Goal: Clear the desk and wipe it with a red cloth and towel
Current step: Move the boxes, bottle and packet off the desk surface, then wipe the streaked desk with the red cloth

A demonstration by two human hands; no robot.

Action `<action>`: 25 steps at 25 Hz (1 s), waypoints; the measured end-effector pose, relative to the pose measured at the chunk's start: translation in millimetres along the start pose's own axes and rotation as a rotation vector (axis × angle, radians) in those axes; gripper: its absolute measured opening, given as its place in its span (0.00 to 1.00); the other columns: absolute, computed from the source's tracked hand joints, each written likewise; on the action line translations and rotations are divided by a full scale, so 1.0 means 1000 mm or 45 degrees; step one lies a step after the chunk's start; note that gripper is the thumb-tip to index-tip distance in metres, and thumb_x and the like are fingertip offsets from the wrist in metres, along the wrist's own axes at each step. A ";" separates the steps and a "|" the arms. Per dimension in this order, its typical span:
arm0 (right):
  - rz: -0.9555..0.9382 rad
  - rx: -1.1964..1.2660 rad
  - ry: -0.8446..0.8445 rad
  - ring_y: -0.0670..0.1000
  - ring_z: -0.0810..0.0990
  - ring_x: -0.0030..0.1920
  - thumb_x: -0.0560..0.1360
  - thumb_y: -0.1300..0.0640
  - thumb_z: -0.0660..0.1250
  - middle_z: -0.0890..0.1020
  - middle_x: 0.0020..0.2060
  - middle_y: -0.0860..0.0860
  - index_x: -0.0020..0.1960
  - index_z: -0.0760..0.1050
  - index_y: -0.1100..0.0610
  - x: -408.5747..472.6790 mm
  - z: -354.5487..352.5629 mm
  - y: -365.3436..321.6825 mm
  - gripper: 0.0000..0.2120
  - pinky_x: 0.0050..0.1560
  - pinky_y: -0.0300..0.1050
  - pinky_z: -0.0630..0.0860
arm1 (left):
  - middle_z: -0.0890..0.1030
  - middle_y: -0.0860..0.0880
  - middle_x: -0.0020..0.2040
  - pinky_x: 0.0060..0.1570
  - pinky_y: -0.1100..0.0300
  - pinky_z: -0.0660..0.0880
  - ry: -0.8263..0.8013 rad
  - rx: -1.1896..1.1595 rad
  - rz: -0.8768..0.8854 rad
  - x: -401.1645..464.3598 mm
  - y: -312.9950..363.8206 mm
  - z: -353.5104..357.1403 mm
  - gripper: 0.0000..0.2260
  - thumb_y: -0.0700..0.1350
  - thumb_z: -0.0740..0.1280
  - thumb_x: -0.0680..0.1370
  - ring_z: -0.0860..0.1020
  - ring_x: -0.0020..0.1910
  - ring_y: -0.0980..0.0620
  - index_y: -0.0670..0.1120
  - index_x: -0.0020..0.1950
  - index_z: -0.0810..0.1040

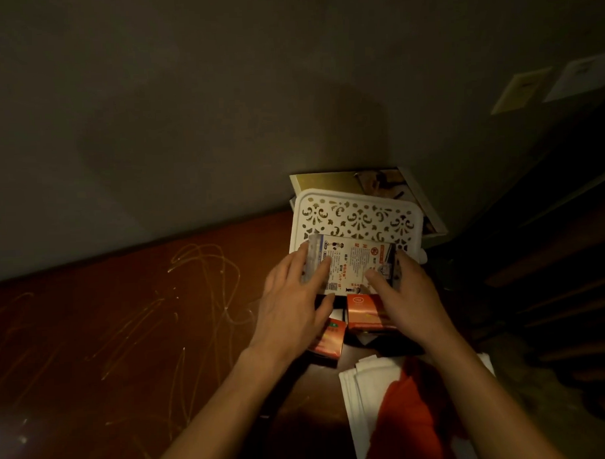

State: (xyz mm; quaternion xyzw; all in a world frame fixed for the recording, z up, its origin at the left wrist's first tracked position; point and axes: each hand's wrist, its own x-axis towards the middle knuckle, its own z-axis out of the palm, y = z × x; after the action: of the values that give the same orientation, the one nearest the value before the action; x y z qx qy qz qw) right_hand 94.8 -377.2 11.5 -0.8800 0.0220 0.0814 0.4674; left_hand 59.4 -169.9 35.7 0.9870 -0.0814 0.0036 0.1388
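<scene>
Your bench (pixel 126 338) lies mostly bare on the left, its brown top scratched. The clutter sits at the far right corner: a white pierced basket (pixel 359 213) against the wall, with orange boxes (pixel 365 311) in front of it. Nearer you, the white towel (pixel 354 392) carries the red cloth (pixel 414 417). Your left hand (pixel 293 298) and right hand (pixel 402 287) both hold a printed leaflet stack (pixel 353 265) at the basket. You seem to be clearing; next, set it aside.
</scene>
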 end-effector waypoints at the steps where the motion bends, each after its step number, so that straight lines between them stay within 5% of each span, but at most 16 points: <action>1: 0.004 0.019 0.011 0.45 0.72 0.66 0.74 0.35 0.62 0.74 0.65 0.40 0.69 0.65 0.39 -0.003 0.000 -0.002 0.25 0.65 0.57 0.73 | 0.54 0.46 0.80 0.74 0.50 0.53 0.000 -0.028 0.007 -0.002 0.002 -0.004 0.28 0.59 0.57 0.81 0.52 0.77 0.46 0.56 0.79 0.53; 10: -0.031 0.033 0.105 0.45 0.70 0.68 0.77 0.36 0.63 0.73 0.67 0.42 0.72 0.65 0.40 -0.053 -0.007 0.005 0.26 0.65 0.56 0.74 | 0.50 0.51 0.80 0.71 0.55 0.48 -0.010 -0.373 -0.162 -0.046 0.021 -0.008 0.31 0.59 0.59 0.81 0.47 0.77 0.53 0.58 0.80 0.48; 17: 0.175 -0.065 0.227 0.48 0.64 0.73 0.75 0.40 0.66 0.67 0.74 0.47 0.77 0.62 0.48 -0.161 -0.021 0.014 0.34 0.72 0.53 0.65 | 0.55 0.55 0.78 0.71 0.57 0.57 0.056 -0.670 -0.193 -0.114 0.036 0.004 0.30 0.58 0.61 0.80 0.51 0.74 0.60 0.59 0.79 0.51; 21: 0.249 -0.022 0.202 0.48 0.65 0.72 0.74 0.36 0.65 0.66 0.74 0.47 0.77 0.60 0.46 -0.198 -0.019 0.031 0.36 0.70 0.47 0.64 | 0.59 0.55 0.78 0.72 0.55 0.61 -0.021 -0.797 -0.147 -0.135 0.067 0.031 0.30 0.57 0.62 0.80 0.57 0.75 0.57 0.56 0.79 0.54; 25: 0.266 0.077 0.165 0.46 0.65 0.73 0.71 0.30 0.65 0.66 0.74 0.44 0.77 0.59 0.44 -0.211 -0.020 0.050 0.40 0.72 0.52 0.66 | 0.65 0.56 0.73 0.65 0.61 0.64 -0.149 -0.948 -0.212 -0.146 0.099 0.063 0.27 0.58 0.62 0.80 0.64 0.71 0.58 0.53 0.77 0.59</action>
State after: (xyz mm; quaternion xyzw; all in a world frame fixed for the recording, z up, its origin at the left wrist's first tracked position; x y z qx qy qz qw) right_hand -116.7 -429.3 16.0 -0.8619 0.1462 0.0721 0.4802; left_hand -101.3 -257.6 -2.0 0.8707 -0.0046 -0.0940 0.4827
